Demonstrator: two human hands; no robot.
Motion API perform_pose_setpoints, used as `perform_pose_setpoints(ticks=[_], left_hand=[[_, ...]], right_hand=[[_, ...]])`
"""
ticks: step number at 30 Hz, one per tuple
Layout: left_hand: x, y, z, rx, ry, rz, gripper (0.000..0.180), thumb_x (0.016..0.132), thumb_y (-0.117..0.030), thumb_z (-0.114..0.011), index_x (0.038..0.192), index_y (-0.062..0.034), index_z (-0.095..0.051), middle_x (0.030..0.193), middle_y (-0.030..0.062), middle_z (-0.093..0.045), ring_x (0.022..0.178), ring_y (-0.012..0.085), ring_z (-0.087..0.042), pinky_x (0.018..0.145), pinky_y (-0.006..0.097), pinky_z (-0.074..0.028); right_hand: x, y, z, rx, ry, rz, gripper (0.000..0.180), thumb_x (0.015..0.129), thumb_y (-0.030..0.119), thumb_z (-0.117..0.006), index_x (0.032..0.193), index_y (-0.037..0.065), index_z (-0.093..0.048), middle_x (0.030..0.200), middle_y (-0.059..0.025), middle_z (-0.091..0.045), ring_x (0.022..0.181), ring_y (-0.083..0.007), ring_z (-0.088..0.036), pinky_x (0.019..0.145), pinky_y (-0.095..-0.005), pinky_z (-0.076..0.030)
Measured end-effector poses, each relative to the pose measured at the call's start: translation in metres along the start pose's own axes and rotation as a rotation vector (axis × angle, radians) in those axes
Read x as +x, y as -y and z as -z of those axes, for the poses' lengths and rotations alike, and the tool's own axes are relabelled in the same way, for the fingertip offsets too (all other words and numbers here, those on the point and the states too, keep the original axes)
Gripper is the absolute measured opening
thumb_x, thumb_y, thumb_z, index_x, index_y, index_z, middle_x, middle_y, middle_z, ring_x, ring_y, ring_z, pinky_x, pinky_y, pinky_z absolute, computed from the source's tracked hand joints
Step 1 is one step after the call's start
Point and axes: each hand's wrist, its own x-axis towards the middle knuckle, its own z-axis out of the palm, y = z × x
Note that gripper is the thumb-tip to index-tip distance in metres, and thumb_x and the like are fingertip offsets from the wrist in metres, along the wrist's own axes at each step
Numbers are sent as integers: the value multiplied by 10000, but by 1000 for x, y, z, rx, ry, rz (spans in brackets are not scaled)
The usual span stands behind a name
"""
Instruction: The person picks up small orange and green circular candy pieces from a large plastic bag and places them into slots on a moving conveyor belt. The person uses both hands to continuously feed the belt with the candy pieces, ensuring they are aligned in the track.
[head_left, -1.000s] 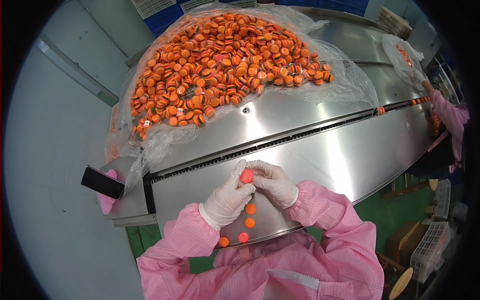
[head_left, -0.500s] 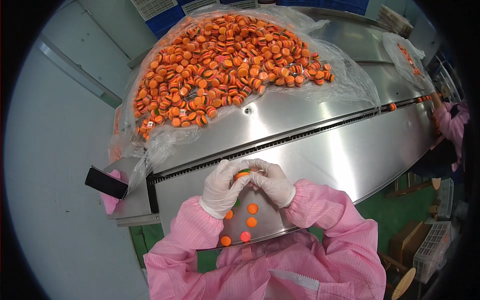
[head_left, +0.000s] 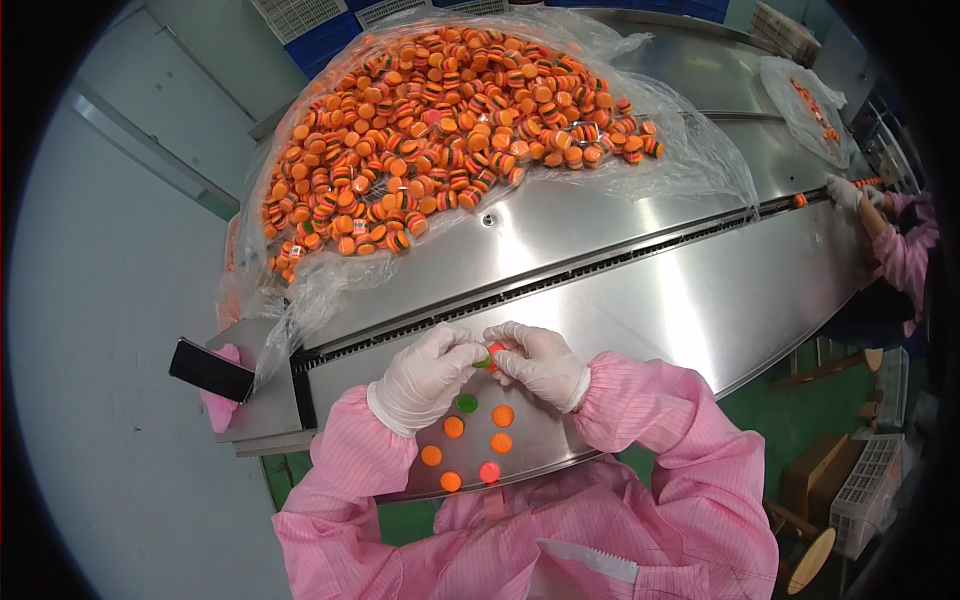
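Observation:
My left hand [head_left: 428, 372], in a white glove, pinches a green disc [head_left: 483, 362] between thumb and fingers. Right beside it, my gloved right hand [head_left: 540, 366] grips a pinkish-red disc [head_left: 497, 351]; the two discs touch or nearly touch. Fingers partly cover both. Below my hands, loose discs lie on the steel table [head_left: 620, 330]: a green disc [head_left: 467, 403], several orange discs [head_left: 503, 415] and a pink disc [head_left: 489, 472] near the front edge.
A large heap of layered, burger-like orange pieces [head_left: 430, 130] lies on clear plastic sheeting [head_left: 700, 160]. A slotted track [head_left: 560, 280] crosses the table. At left is a phone [head_left: 212, 371] on pink cloth. A co-worker's gloved hands [head_left: 845, 192] work at far right, beside another bag [head_left: 795, 110].
My left hand has shifted left, uncovering the green disc and another orange disc on the table. The orange-and-green piece between my hands now shows green and pinkish-red. The co-worker's hands have come to the track.

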Motion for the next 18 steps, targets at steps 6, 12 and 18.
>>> perform_pose_setpoints(ticks=[6,12,18], left_hand=[[13,-11,15,333,191,-401,210,717,-19,-593,922,-26,-549,859,117,-553,768,256,-558,629,322,-480],[14,-12,18,406,257,-500,257,658,-21,-593,912,-26,-554,919,118,-551,842,278,-572,660,304,-507],[2,-9,-1,219,203,-237,284,667,7,-589,947,-26,-555,991,126,-550,891,284,-569,682,304,-511]], right_hand=[[-7,7,1,-48,65,-51,344,825,51,-533,1143,-72,-483,867,-108,-610,643,-118,-571,605,-227,-484],[-6,5,4,139,153,-155,362,854,61,-512,1184,-72,-448,971,-121,-582,748,-135,-595,660,-218,-504],[-1,-6,8,239,235,-69,331,895,80,-462,1195,-58,-440,1021,-94,-551,848,-119,-560,746,-209,-488]])
